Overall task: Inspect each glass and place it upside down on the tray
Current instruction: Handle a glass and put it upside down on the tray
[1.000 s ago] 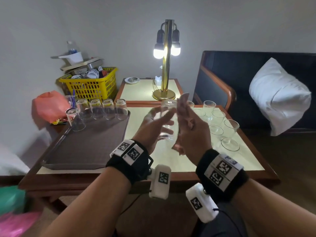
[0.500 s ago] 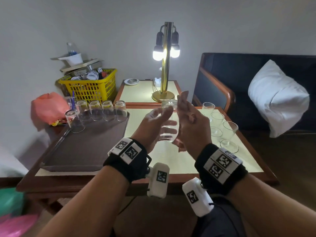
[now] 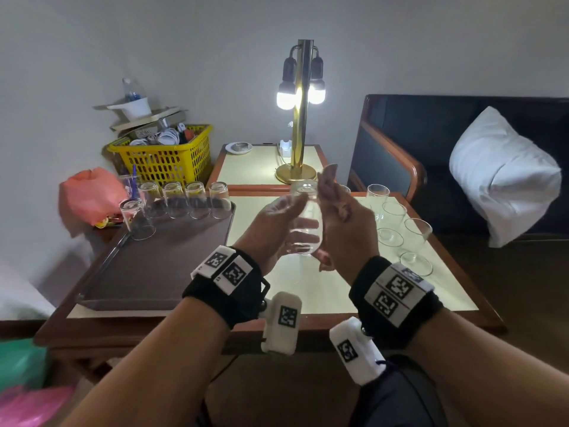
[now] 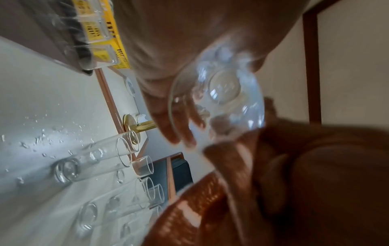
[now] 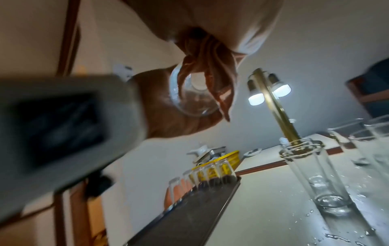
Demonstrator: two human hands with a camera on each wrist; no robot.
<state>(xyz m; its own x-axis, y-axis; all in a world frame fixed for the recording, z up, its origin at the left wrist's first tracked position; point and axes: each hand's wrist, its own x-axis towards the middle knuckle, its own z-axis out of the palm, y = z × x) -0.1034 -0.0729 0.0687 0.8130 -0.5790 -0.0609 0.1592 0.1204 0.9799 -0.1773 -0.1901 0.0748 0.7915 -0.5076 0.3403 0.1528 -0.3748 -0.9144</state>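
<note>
Over table [image 3: 323,291], hands cradle glass [image 3: 306,223]

We see bare tray [image 3: 160,266] surface in front of the upturned glasses [image 3: 184,200] lining its far edge; upright glasses [image 3: 397,229] crowd the desk [image 3: 308,297] at right, near strip open.

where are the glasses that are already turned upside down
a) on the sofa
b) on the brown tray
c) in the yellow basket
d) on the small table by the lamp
b, the upside-down glasses stand in a row along the far edge of the brown tray, bases up, with one more at its far left corner.
</note>
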